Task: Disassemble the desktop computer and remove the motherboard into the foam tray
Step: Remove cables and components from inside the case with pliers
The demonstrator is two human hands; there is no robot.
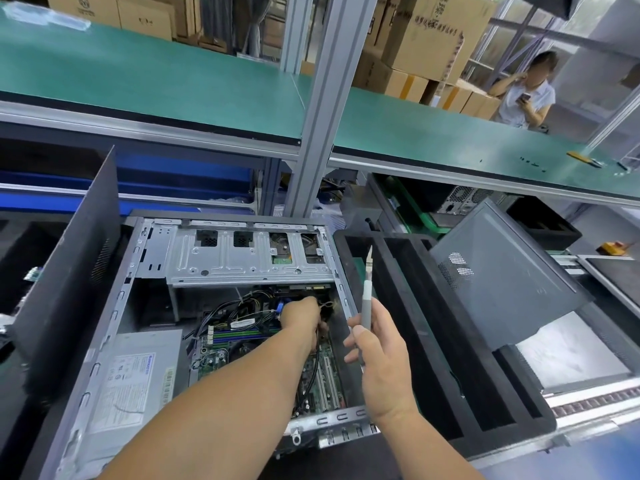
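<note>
Two hands working at frame centre, left hand [300, 315] gripping cables [225, 311] inside the open computer case [114, 306], right hand [375, 344] holding a grey tool [366, 299] upright beside the black foam tray [415, 306].

Bare matt metal computer case [239, 268], black matt foam tray [433, 327], brown cardboard boxes [433, 32]

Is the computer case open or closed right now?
Open. The computer case lies with its side off, so the motherboard, cables and power supply show; the left hand reaches inside.

Both forearms and hands [377, 351] are bare, no sleeves or gloves
</note>
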